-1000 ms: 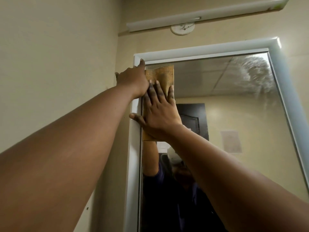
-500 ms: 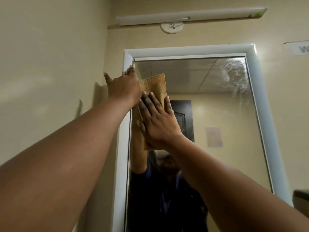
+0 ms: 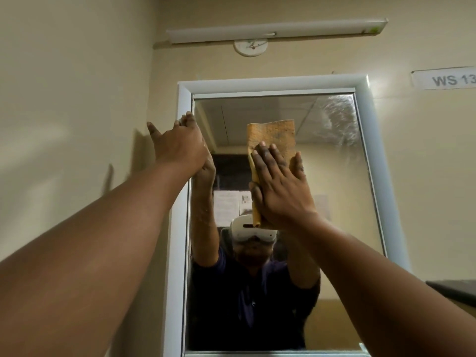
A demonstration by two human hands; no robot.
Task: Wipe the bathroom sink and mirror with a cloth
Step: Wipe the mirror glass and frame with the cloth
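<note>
A wall mirror point(image 3: 332, 155) in a white frame point(image 3: 270, 82) fills the middle of the view. My right hand point(image 3: 280, 186) presses a folded orange cloth point(image 3: 273, 136) flat against the glass near the mirror's centre, fingers spread over it. My left hand point(image 3: 177, 143) rests flat on the frame's left edge near its top corner, holding nothing. Wipe smears show at the glass's top right. The sink is out of view.
A long white light fitting point(image 3: 275, 32) and a round ceiling rose point(image 3: 250, 47) sit above the mirror. A label reading "WS 13" point(image 3: 445, 78) is on the wall at the right. A dark ledge point(image 3: 453, 289) juts in at lower right. A beige wall stands close on the left.
My right hand has slid the cloth rightward from the mirror's left edge toward its centre. My left hand stays at the frame's left edge. The view has shifted so more of the mirror shows.
</note>
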